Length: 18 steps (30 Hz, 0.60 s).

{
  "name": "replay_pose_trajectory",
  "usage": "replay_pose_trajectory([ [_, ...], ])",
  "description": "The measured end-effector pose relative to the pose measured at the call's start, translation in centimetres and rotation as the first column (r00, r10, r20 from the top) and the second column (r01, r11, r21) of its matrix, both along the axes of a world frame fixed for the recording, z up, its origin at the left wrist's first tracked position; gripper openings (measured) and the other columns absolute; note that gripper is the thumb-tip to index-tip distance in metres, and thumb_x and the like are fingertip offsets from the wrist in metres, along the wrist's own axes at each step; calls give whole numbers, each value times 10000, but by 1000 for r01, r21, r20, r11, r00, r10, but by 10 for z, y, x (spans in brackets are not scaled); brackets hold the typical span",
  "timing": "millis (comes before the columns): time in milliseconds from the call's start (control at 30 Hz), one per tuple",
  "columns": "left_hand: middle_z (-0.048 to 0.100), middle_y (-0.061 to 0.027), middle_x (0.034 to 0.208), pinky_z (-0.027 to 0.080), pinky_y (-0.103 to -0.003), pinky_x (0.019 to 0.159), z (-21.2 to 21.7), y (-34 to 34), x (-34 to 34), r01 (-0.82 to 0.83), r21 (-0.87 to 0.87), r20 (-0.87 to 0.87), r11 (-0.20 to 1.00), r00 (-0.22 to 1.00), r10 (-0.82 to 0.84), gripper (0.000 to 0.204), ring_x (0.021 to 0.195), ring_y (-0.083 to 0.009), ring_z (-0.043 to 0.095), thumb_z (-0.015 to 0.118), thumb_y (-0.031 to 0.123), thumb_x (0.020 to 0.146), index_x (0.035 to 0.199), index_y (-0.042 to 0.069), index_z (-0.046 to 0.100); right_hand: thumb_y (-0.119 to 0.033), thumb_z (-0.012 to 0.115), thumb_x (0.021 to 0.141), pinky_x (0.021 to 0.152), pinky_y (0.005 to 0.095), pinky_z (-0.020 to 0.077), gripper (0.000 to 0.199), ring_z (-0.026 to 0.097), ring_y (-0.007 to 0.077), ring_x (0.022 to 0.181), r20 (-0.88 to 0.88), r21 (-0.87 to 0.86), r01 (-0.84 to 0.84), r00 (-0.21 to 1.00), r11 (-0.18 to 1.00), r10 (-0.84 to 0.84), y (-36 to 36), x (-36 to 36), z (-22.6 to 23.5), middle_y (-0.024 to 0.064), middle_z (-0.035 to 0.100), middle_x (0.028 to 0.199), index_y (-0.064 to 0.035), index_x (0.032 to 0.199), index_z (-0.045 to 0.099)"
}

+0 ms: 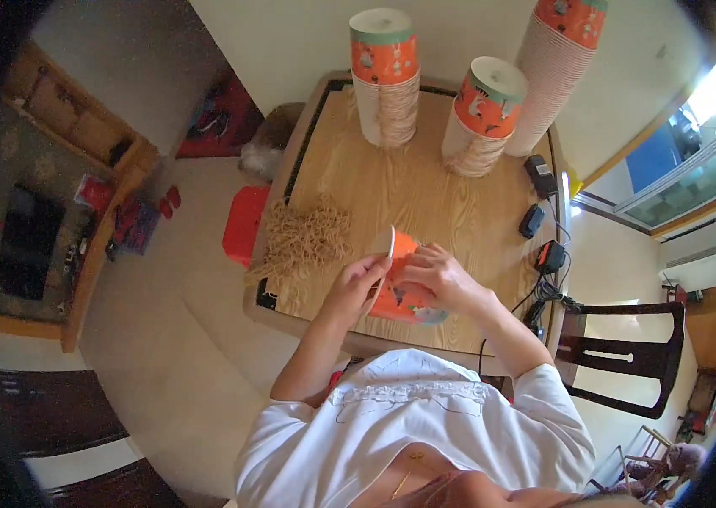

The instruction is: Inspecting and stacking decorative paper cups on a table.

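Orange cup [400,306] lying sideways, rim pinched in left grip [356,284], side clasped under right grip [444,278]

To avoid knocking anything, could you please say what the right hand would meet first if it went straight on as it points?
The right hand would first meet the orange paper cup it appears to touch; beyond that, probably the left hand, though depth is unclear.
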State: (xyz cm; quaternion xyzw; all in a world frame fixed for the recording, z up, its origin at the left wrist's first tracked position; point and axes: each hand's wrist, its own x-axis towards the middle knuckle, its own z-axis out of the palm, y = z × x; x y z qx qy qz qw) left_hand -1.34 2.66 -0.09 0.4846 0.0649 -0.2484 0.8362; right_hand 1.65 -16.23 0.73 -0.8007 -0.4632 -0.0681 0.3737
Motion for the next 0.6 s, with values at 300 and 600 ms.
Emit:
replay_pose_trajectory([
  [300, 595, 6, 893, 436, -202, 720, -17, 4, -15, -202, 360, 263, 911, 959, 109, 237, 824, -42, 515, 522, 172, 895, 998, -26, 600, -217, 674, 706, 769, 388, 406, 177, 539, 260, 749, 2, -17, 23, 1000, 1000, -23, -17, 12, 7, 49, 531, 729, -111, 829, 601],
  [600, 578, -75, 1081, 456, -292, 859, -20, 8, -9, 74, -132, 73, 989, 995, -65, 400, 982, -154, 564, 582, 31, 808, 1189, -14, 472, -164, 654, 719, 834, 399, 396, 153, 544, 258, 846, 17, -42, -111, 994, 993, 111, -8, 1, 14, 49, 572, 797, -99, 848, 605],
])
